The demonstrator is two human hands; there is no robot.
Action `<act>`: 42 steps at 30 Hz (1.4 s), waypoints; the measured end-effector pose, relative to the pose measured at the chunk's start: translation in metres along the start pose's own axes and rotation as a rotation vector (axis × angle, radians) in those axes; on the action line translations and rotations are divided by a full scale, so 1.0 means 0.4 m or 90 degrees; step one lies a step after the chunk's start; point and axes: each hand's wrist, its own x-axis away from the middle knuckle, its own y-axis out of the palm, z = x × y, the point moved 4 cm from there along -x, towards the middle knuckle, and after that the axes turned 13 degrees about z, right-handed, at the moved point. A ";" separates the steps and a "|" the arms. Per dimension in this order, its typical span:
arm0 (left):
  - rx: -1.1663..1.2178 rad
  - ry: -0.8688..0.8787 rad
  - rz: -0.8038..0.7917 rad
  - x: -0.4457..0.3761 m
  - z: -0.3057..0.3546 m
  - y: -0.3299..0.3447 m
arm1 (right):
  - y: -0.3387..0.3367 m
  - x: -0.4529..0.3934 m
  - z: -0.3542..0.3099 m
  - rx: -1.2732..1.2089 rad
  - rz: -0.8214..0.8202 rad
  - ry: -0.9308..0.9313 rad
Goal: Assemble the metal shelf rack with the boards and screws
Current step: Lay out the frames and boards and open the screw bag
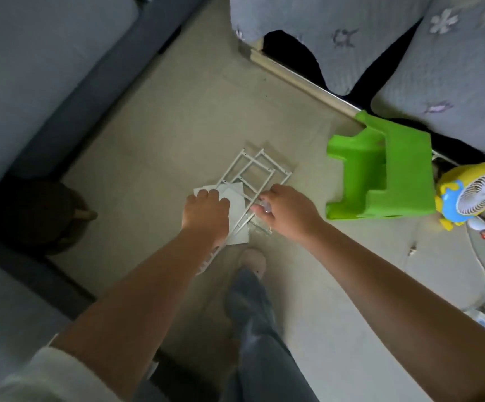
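Reaching down from a standing stoop, the person works over parts that lie flat on the floor [160, 134], with one foot [254, 261] planted just short of them. Nearest the body, the left hand [206, 214] lies on the white boards [235, 203], which sit in a loose, fanned stack; its fingers look fairly flat on the top sheet, though whether they curl over its far edge I cannot tell. Just beside it, the right hand [286, 211] has fingers drawn together around something small and clear, probably the bag of screws [266, 208], at the near end of the white metal frames [252, 175]. The frames lie overlapped and askew, partly under the boards, stretching away from the hands.

The step in hand seems to be sorting and gathering parts, so nothing is joined yet. To do it well, the screws should be lifted clear and set apart where they cannot roll or get lost. The boards are best squared into one pile before lifting, since fanned sheets slip. The frames should be drawn out one at a time, as their rungs may snag.

Farther off, a green plastic stool [380, 169] lies tipped over near a small fan [473, 195].
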 end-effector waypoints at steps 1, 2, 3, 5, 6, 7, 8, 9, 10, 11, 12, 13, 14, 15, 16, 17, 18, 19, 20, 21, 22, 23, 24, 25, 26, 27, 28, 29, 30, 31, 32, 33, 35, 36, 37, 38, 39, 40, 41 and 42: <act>0.001 -0.001 -0.003 -0.027 -0.017 0.002 | 0.003 -0.029 0.006 -0.003 0.002 0.000; 0.003 -0.002 -0.005 -0.056 -0.037 0.002 | 0.005 -0.065 0.014 -0.008 0.000 0.005; 0.006 -0.005 -0.011 -0.084 -0.060 0.001 | 0.004 -0.101 0.020 -0.012 -0.010 0.019; 0.006 -0.007 -0.019 -0.143 -0.109 -0.010 | -0.004 -0.174 0.025 -0.016 -0.026 0.055; 0.006 -0.008 -0.017 -0.173 -0.135 -0.019 | -0.009 -0.210 0.023 -0.015 -0.027 0.066; 0.009 -0.014 -0.012 -0.201 -0.162 -0.026 | -0.013 -0.246 0.022 -0.015 -0.028 0.073; 0.013 -0.019 -0.008 -0.227 -0.189 -0.035 | -0.018 -0.279 0.018 -0.019 -0.028 0.085; 0.016 -0.020 -0.008 -0.252 -0.213 -0.044 | -0.023 -0.310 0.013 -0.026 -0.030 0.099; 0.013 -0.017 -0.014 -0.274 -0.236 -0.051 | -0.027 -0.338 0.006 -0.032 -0.035 0.109; 0.008 -0.013 -0.020 -0.298 -0.261 -0.055 | -0.028 -0.367 -0.003 -0.034 -0.039 0.112; 0.003 -0.009 -0.025 -0.321 -0.286 -0.057 | -0.028 -0.396 -0.012 -0.035 -0.044 0.114; -0.001 -0.005 -0.029 -0.345 -0.311 -0.058 | -0.027 -0.425 -0.019 -0.038 -0.048 0.119; -0.004 0.000 -0.032 -0.371 -0.334 -0.059 | -0.025 -0.455 -0.025 -0.042 -0.048 0.127; -0.005 0.006 -0.033 -0.396 -0.358 -0.060 | -0.023 -0.486 -0.030 -0.046 -0.046 0.137; -0.006 0.014 -0.035 -0.424 -0.381 -0.062 | -0.021 -0.516 -0.036 -0.049 -0.043 0.148; -0.008 0.025 -0.035 -0.454 -0.404 -0.065 | -0.019 -0.549 -0.042 -0.052 -0.044 0.160; -0.012 0.038 -0.035 -0.487 -0.430 -0.068 | -0.016 -0.583 -0.049 -0.055 -0.048 0.173; -0.016 0.053 -0.034 -0.524 -0.458 -0.073 | -0.015 -0.619 -0.055 -0.058 -0.054 0.190; -0.020 0.070 -0.036 -0.560 -0.486 -0.078 | -0.015 -0.654 -0.059 -0.061 -0.058 0.213; -0.023 0.089 -0.040 -0.594 -0.512 -0.084 | -0.017 -0.688 -0.062 -0.068 -0.054 0.243; -0.025 0.110 -0.041 -0.632 -0.538 -0.093 | -0.020 -0.721 -0.062 -0.080 -0.039 0.281; -0.028 0.130 -0.039 -0.671 -0.564 -0.103 | -0.024 -0.755 -0.060 -0.092 -0.015 0.324; -0.030 0.146 -0.032 -0.712 -0.593 -0.113 | -0.026 -0.789 -0.062 -0.105 0.014 0.367; -0.033 0.156 -0.024 -0.751 -0.624 -0.122 | -0.026 -0.822 -0.067 -0.117 0.040 0.406; -0.041 0.171 -0.016 -0.791 -0.651 -0.129 | -0.023 -0.854 -0.076 -0.128 0.061 0.437; -0.053 0.190 -0.005 -0.832 -0.673 -0.137 | -0.018 -0.884 -0.085 -0.141 0.081 0.463; -0.063 0.204 0.005 -0.871 -0.692 -0.143 | -0.011 -0.913 -0.094 -0.154 0.094 0.484; -0.069 0.214 0.014 -0.905 -0.706 -0.149 | -0.002 -0.941 -0.104 -0.164 0.099 0.499; -0.074 0.226 0.021 -0.935 -0.713 -0.152 | 0.008 -0.966 -0.111 -0.173 0.098 0.510; -0.079 0.242 0.023 -0.962 -0.712 -0.150 | 0.019 -0.985 -0.114 -0.180 0.094 0.519; -0.085 0.261 0.021 -0.986 -0.708 -0.145 | 0.028 -0.999 -0.111 -0.186 0.090 0.529; -0.092 0.281 0.018 -1.006 -0.699 -0.139 | 0.036 -1.009 -0.103 -0.190 0.089 0.541; -0.101 0.323 0.013 -1.042 -0.670 -0.126 | 0.049 -1.015 -0.074 -0.200 0.087 0.576; -0.104 0.347 0.010 -1.058 -0.649 -0.123 | 0.058 -1.010 -0.055 -0.205 0.081 0.600; -0.105 0.372 0.009 -1.074 -0.623 -0.124 | 0.070 -1.003 -0.034 -0.211 0.072 0.627; -0.106 0.400 0.008 -1.090 -0.594 -0.126 | 0.083 -0.994 -0.013 -0.219 0.062 0.656; -0.112 0.431 0.008 -1.109 -0.562 -0.129 | 0.097 -0.987 0.008 -0.231 0.055 0.689; -0.123 0.464 0.007 -1.132 -0.528 -0.132 | 0.110 -0.983 0.032 -0.243 0.053 0.723; -0.136 0.498 0.003 -1.157 -0.495 -0.133 | 0.121 -0.982 0.056 -0.258 0.052 0.756; -0.148 0.531 -0.002 -1.184 -0.464 -0.133 | 0.130 -0.984 0.079 -0.273 0.051 0.788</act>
